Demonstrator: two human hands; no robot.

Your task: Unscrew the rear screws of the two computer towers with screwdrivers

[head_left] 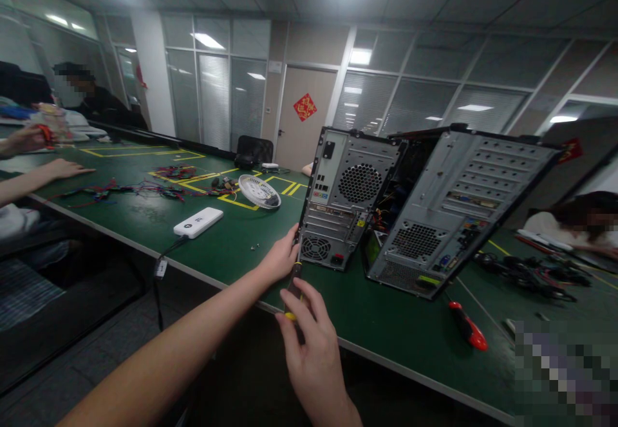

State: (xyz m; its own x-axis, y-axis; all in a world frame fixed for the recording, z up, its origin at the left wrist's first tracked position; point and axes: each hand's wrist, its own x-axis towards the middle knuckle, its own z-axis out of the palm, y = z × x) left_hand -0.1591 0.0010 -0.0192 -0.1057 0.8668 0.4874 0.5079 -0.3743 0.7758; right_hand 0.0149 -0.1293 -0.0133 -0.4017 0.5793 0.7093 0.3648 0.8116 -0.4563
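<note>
A grey computer case (pixel 333 208) stands upright with its back panel, vents and ports facing me. My left hand (pixel 282 256) rests against its lower left edge, the fingers wrapped onto the side and partly hidden. In front of the case's bottom corner, my right hand (pixel 311 343) holds a screwdriver (pixel 295 285) with a dark handle and a yellow end. The screwdriver's tip is hard to make out near the case's edge. Just right of this case, a second computer case (pixel 429 227) stands at an angle, its ports also towards me.
A red-and-black screwdriver (pixel 467 325) lies on the green table (pixel 396 343) at right, near bundled black cables (pixel 526 275). Leftward are a white power bank (pixel 198 222) with a cord, tiny screws (pixel 255 246), a white oval basket (pixel 259 192) and thin wires (pixel 116 190). Other people sit around.
</note>
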